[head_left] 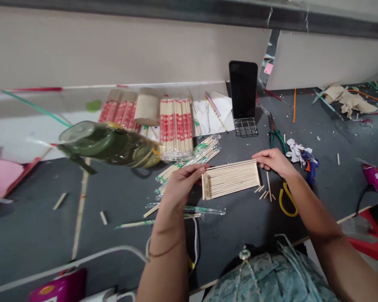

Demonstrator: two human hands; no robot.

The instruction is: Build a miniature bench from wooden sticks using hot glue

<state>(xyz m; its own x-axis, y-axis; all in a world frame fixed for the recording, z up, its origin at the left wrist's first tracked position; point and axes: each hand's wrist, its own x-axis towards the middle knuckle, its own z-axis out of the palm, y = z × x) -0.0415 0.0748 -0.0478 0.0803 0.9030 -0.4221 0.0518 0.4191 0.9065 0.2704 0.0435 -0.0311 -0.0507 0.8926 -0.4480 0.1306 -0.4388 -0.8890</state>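
Pinching the stick panel [233,179] at its far left corner, the left hand [180,181] hides some fingertips; whether the panel touches the bench [239,226] is hard to tell. Open surface lies nearside. The right hand [275,162] closes its fingers on the far right corner (the forearm overlaps a yellow handle [281,202]).

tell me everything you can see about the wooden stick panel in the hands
The wooden stick panel is pale, flat and roughly rectangular, built from thin, bare-looking sticks running lengthwise, with narrow dark lines between some. Shorter crosspieces span both ends. It is over the dark tabletop, its long side running left to right; whether it rests there is unclear. The left fingers touch its far left corner and the right fingers pinch its far right one.
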